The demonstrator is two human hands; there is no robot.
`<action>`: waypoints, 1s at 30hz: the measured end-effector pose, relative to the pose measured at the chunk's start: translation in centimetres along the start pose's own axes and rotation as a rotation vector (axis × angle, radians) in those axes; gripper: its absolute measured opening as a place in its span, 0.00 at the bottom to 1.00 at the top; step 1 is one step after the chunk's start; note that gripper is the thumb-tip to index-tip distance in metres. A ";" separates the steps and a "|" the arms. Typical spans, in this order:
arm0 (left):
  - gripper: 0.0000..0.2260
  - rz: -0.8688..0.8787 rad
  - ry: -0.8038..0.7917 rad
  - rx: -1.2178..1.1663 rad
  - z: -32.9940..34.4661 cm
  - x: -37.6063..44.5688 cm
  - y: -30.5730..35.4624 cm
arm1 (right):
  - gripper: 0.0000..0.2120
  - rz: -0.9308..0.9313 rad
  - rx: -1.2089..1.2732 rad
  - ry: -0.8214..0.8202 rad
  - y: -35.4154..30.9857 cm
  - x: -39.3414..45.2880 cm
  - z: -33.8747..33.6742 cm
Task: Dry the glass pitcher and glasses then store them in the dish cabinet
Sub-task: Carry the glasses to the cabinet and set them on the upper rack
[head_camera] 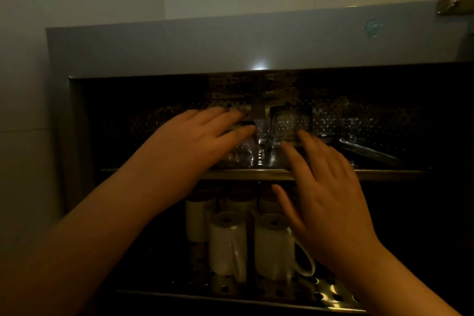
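The dish cabinet [179, 51] stands open in dim light, with a perforated steel upper shelf [256, 174]. A clear glass [291, 120] stands on that shelf near the middle. A second glass [243, 146] is partly hidden behind my left hand [195, 138], whose straight fingers lie over it. My right hand [323, 187] is spread in front of the shelf edge, its fingertips touching the lower part of the first glass. Neither hand curls round anything. No pitcher shows.
On the perforated lower shelf [331, 292] stand several white mugs [274, 246] upside down, one with its handle to the right. A dark metal utensil [366, 152] lies on the upper shelf at the right. Tiled wall surrounds the cabinet.
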State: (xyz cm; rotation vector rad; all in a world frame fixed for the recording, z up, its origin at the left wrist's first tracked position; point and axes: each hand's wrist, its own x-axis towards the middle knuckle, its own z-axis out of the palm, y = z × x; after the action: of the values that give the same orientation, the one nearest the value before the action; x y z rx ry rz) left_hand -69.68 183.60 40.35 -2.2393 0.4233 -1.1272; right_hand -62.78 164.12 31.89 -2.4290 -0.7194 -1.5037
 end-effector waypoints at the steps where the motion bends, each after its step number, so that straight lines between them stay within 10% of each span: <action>1: 0.38 -0.065 0.063 -0.049 0.3 -0.7 0.7 | 0.29 -0.012 0.000 -0.002 -0.1 -0.1 0.1; 5: 0.24 -0.296 0.094 -0.205 2.1 -3.2 4.9 | 0.28 -0.048 0.001 0.032 -0.5 -0.4 0.5; 9: 0.30 -0.418 -0.027 -0.219 4.2 -4.1 6.7 | 0.28 -0.045 -0.017 0.041 -0.8 -0.5 0.7; 30: 0.30 -0.393 0.100 -0.475 5.1 -3.1 8.6 | 0.31 0.092 -0.046 -0.066 -2.6 -2.7 -0.3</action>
State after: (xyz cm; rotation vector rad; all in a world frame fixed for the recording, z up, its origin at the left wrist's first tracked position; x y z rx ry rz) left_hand -67.52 180.40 30.66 -2.7733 0.3230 -1.4643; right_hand -65.31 165.47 29.36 -2.5194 -0.5826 -1.4276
